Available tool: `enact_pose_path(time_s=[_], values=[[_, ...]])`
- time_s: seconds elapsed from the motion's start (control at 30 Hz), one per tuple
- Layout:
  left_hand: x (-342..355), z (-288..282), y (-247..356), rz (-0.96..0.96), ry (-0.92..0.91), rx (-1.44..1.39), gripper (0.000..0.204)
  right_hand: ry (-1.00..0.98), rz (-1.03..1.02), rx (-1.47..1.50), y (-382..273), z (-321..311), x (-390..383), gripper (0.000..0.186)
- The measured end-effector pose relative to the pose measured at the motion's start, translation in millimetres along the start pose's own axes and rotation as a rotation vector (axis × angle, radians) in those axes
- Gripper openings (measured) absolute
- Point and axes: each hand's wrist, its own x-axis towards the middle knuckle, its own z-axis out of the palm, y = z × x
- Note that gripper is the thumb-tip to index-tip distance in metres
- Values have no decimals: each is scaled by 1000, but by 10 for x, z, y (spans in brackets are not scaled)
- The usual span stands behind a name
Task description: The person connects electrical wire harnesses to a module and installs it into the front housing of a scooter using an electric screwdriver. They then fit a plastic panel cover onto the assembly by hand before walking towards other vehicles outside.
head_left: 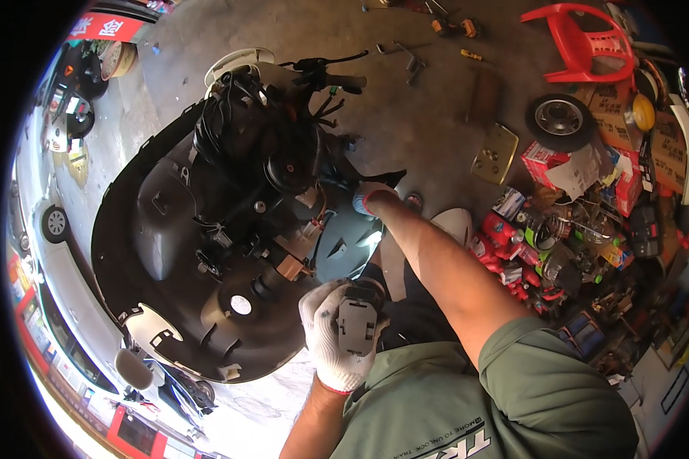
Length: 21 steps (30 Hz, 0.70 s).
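Observation:
My left hand, in a white knit glove, is closed round a power tool whose grey battery base faces up. Its working end is hidden. My right hand, in a light blue glove, reaches to a black plastic edge of a large dismantled vehicle body section, with its fingers hidden. Black cable bundles top this section, and wires with small connectors run down its middle. Below my right hand is a dark bluish panel with a bright streak of light on it.
Tools and a metal plate lie on the concrete floor. At right are a red plastic chair, a wheel, cardboard boxes and heaped bottles and parts. A silver car stands at left.

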Motion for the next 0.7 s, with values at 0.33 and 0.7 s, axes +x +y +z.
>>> enact_pose_path(time_s=[0.33,0.7], values=[[-1,-24,-69,67,-93,38,72,107,28,-130,60,-95,-411,39],[5,-24,-69,84,-99,12,73,197,-50,-199,156,18,-276,29]])
